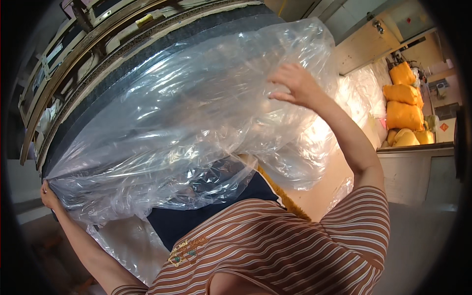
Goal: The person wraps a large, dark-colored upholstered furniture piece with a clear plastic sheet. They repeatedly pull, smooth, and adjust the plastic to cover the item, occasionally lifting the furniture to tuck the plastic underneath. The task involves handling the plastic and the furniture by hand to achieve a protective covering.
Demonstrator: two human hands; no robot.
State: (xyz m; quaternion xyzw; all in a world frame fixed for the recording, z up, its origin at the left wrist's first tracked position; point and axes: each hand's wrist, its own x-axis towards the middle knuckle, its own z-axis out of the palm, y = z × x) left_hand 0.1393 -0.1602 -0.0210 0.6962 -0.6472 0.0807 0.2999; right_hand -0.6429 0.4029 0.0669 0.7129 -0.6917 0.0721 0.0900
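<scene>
A large sheet of clear plastic film (pixel 172 108) lies crumpled and shiny across a dark tabletop (pixel 191 34) and hangs over its near edge onto my lap. At the far left end my left hand (pixel 47 195) pinches a corner of the film, which pulls into taut creases from there. My right hand (pixel 295 86) is raised over the right part of the sheet, fingers apart and slightly blurred, with nothing in it. Whether its fingertips touch the film I cannot tell.
Behind the tabletop runs a wooden and metal frame (pixel 78 54) with a small yellow object (pixel 144 20) on it. More film is heaped at the right, beside a door (pixel 368 46). Stacked orange bundles (pixel 404 115) stand beyond the doorway. A brown furry edge (pixel 285 199) shows beside my lap.
</scene>
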